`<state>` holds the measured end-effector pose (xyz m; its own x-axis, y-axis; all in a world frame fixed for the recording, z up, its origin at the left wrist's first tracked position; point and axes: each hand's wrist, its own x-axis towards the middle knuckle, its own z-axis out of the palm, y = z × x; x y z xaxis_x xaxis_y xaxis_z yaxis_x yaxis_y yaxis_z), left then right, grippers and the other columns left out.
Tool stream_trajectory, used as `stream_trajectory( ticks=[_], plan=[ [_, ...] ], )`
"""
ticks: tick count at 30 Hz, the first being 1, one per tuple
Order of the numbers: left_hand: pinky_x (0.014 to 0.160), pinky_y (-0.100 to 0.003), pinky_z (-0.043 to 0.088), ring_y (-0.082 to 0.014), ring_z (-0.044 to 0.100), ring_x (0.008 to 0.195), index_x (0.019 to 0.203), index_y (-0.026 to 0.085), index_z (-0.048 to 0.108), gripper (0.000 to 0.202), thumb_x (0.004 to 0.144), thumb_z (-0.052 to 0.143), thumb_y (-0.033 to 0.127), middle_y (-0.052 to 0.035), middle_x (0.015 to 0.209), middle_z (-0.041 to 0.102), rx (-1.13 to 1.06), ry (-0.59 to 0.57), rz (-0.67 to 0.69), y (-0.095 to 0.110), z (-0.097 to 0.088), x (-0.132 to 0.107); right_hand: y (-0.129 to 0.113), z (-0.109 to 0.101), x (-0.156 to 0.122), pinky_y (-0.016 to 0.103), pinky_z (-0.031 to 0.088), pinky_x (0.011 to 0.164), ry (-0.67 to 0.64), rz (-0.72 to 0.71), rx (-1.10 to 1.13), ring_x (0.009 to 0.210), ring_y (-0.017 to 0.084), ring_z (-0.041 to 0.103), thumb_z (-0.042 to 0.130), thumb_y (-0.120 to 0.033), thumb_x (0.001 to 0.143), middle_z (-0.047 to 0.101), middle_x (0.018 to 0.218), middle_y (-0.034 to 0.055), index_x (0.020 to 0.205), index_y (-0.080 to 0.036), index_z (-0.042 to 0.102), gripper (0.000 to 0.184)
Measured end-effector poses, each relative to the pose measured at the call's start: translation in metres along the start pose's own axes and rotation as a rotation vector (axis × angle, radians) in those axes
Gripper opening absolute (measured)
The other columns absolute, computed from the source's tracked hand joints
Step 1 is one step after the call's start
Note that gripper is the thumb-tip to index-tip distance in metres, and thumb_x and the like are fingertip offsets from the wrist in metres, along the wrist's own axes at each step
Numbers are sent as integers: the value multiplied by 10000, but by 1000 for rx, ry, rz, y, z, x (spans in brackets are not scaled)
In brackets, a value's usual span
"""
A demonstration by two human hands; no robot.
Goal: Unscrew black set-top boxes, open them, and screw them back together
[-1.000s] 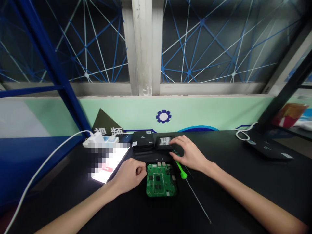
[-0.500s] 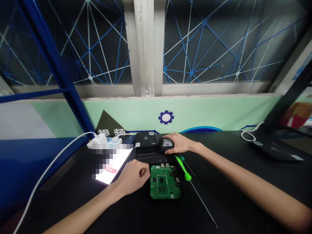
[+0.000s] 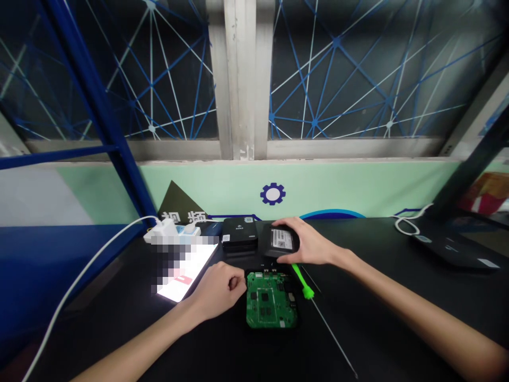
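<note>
A green circuit board (image 3: 271,300) lies in an open black case base on the black table (image 3: 397,297). My left hand (image 3: 219,289) rests curled against the board's left edge, fingers closed on the case rim. My right hand (image 3: 310,245) grips a black case cover (image 3: 280,241) with a white label, lifted and tilted just behind the board. A green-handled screwdriver (image 3: 303,282) lies right of the board, its thin shaft running toward the near right.
A second black box (image 3: 239,234) sits behind the board. A lit phone (image 3: 186,270) lies to the left, beside a white power strip with charger (image 3: 169,231) and white cable. A flat black device (image 3: 453,248) and coiled white cable (image 3: 407,223) lie far right.
My right hand reached back to the labelled black cover, closed on it, then lifted and tilted it toward the board. My left hand stayed at the board's left edge.
</note>
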<state>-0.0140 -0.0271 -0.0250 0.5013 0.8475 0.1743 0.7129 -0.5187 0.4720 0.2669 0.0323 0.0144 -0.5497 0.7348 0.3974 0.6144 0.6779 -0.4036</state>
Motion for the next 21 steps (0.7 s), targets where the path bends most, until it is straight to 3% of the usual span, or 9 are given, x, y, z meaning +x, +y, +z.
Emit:
stream_trajectory(
  ticks=[10, 16, 21],
  plan=[
    [520, -244, 242, -86, 376, 464, 542, 187, 346, 310, 825, 469, 164, 57, 496, 411, -8, -15, -13, -3, 0, 0, -55, 4, -38, 468, 446, 958, -117, -29, 142, 1119, 294, 527, 868, -426, 589, 565, 1234, 79, 1300, -280, 501, 813],
    [521, -253, 225, -91, 343, 474, 544, 190, 343, 318, 837, 466, 193, 53, 504, 379, -35, -34, -11, -2, -1, 1, -59, 16, -42, 507, 342, 1078, -163, -88, 133, 1086, 284, 554, 886, -487, 534, 602, 1191, 63, 1210, -270, 564, 780],
    [518, -250, 223, -89, 332, 482, 551, 185, 356, 305, 835, 464, 186, 58, 504, 372, -34, -38, -2, -3, -2, 1, -59, 26, -45, 450, 422, 995, -146, -102, 140, 1069, 279, 552, 872, -525, 548, 599, 1205, 80, 1206, -251, 569, 774]
  ],
)
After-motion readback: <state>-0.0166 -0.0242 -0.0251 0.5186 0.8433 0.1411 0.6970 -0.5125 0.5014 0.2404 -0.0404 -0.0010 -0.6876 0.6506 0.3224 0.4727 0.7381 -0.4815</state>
